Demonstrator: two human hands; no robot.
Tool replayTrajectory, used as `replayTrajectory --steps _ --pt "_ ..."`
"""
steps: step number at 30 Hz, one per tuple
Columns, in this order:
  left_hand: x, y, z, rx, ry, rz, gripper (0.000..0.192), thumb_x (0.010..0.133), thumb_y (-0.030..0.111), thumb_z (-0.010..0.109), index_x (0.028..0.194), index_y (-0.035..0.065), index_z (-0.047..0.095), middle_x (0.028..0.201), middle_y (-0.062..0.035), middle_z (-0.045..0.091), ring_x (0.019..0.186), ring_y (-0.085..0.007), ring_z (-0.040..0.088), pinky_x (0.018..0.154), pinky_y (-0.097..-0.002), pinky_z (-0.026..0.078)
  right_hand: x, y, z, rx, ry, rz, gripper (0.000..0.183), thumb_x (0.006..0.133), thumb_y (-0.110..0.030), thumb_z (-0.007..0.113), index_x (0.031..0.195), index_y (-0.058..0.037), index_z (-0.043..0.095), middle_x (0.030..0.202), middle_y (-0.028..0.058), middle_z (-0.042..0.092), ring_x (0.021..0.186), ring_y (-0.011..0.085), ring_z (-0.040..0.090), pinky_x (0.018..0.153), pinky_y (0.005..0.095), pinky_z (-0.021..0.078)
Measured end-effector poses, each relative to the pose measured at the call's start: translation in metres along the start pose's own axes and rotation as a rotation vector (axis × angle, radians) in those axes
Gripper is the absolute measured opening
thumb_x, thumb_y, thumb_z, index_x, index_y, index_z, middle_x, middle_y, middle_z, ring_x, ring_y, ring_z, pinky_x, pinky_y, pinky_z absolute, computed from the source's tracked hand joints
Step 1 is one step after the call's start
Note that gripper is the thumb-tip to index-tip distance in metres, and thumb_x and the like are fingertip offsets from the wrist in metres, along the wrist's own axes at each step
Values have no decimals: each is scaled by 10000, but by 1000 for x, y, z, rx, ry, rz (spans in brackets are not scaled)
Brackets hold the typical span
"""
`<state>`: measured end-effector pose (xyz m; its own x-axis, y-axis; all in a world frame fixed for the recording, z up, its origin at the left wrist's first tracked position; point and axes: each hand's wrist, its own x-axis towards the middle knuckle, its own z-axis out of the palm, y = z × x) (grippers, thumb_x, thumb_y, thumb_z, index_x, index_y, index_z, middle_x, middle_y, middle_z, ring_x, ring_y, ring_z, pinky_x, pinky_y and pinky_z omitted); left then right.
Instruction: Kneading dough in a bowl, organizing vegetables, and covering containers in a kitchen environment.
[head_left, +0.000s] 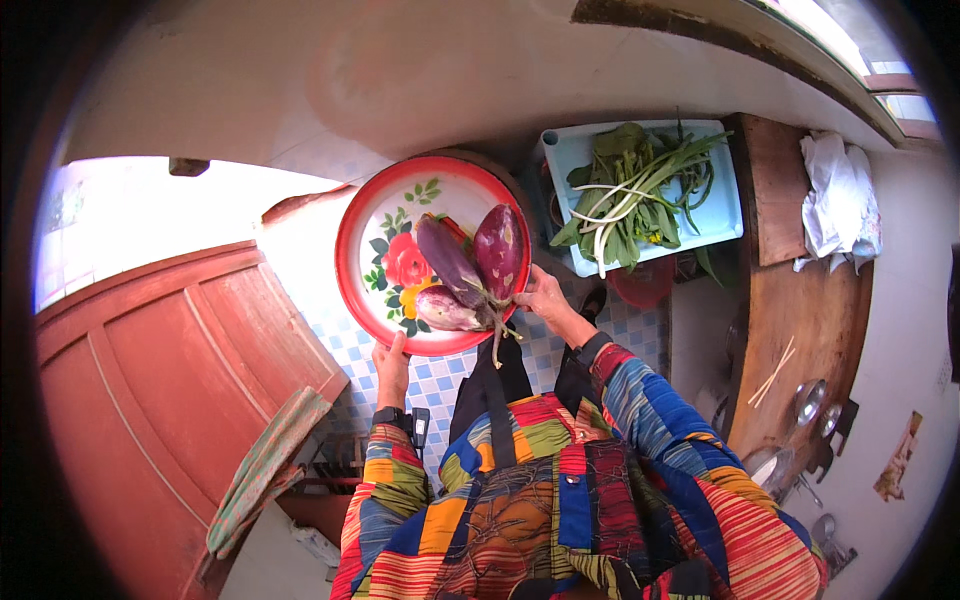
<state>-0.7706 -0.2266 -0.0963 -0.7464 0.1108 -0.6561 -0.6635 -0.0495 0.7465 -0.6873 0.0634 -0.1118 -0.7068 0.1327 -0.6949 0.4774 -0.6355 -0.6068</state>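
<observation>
A round enamel tray (349, 294) with a red rim and painted flowers is held level before my body. My left hand (392, 366) grips its near left rim, thumb on top. At the right rim, my right hand (547, 300) holds the edge, close to the eggplant stems. Three purple eggplants lie on the tray: a long dark one (448, 255), a reddish one (498, 244) and a paler streaked one (447, 308). Their stems meet near the rim, and one hangs over it. Something reddish shows partly behind the dark eggplant.
A light-blue plastic basin (724, 210) holds scallions (626, 196) and leafy greens (664, 225). On the right, a wooden counter (810, 315) bears chopsticks (772, 373), a metal bowl (810, 403) and plastic bags (836, 191). A cloth (266, 469) hangs on the red wooden door (172, 352).
</observation>
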Motion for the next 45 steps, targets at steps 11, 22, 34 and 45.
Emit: replayTrajectory --steps 11,22,34,45 --pt "51 -6 -6 38 -76 -83 259 820 15 505 1075 6 459 989 -71 538 863 -186 555 780 -312 458 30 33 1 97 131 -92 425 624 56 573 1039 14 489 832 49 583 673 132 557 567 272 455" --pt "63 -3 -17 571 -80 -288 294 829 266 548 899 -11 481 696 -116 584 518 -197 585 425 -260 476 39 43 -10 -361 299 85 94 626 -54 531 628 35 560 600 170 572 576 279 593 500 389 438" --pt "47 29 3 634 454 55 386 838 219 465 1170 44 375 1025 -141 513 811 -252 548 591 -349 472 -110 12 -152 -235 168 -32 173 735 -108 471 808 16 569 689 84 605 587 136 599 511 247 456" --pt "-80 -32 337 649 -246 382 207 860 169 459 948 3 545 800 -53 554 685 -118 535 545 -210 435 -323 24 -368 175 674 -317 253 835 -225 519 971 -14 549 788 75 619 666 104 594 491 196 417"
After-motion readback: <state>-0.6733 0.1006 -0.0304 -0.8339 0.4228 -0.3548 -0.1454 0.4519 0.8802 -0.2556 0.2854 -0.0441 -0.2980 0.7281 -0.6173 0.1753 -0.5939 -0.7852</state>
